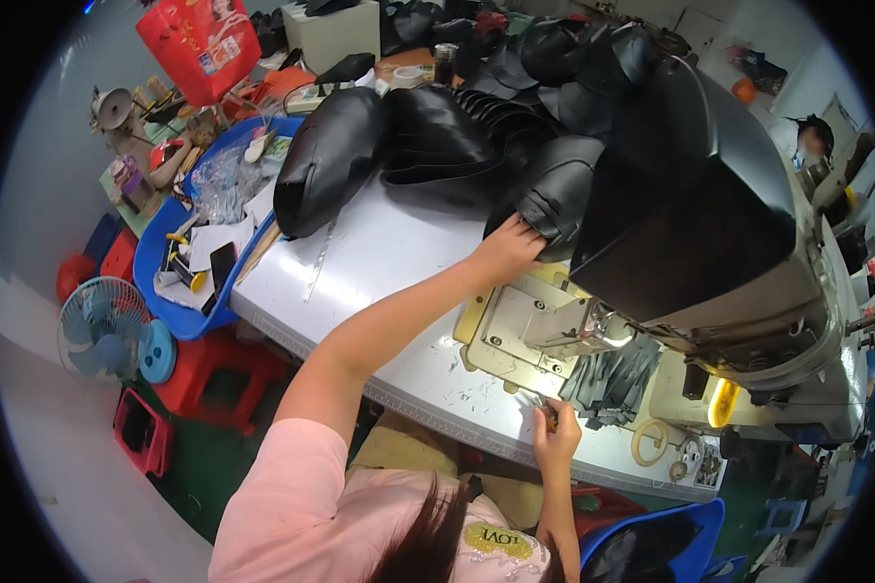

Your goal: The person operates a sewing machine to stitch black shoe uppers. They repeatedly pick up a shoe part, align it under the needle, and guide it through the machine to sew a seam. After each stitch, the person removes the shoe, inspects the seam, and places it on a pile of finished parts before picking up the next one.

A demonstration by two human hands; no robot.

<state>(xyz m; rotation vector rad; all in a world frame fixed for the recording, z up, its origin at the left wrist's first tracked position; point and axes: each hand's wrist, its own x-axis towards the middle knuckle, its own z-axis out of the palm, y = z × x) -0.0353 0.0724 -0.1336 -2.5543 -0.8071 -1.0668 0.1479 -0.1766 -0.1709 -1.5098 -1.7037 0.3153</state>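
My left hand reaches across the table, its fingers closed over the edge of a black leather shoe upper at the front of the pile. My right hand is closed around a small tool with a dark handle and a thin tip; its exact kind is too small to make out. That hand rests by the near edge of the sewing machine's lit metal bed. A bundle of grey-black strips lies to its right. The black sewing machine head stands over the right side.
More black uppers are heaped at the back of the white table. A blue basin with papers and tools sits at the left, above red stools and a fan. A wooden ring lies near the right edge.
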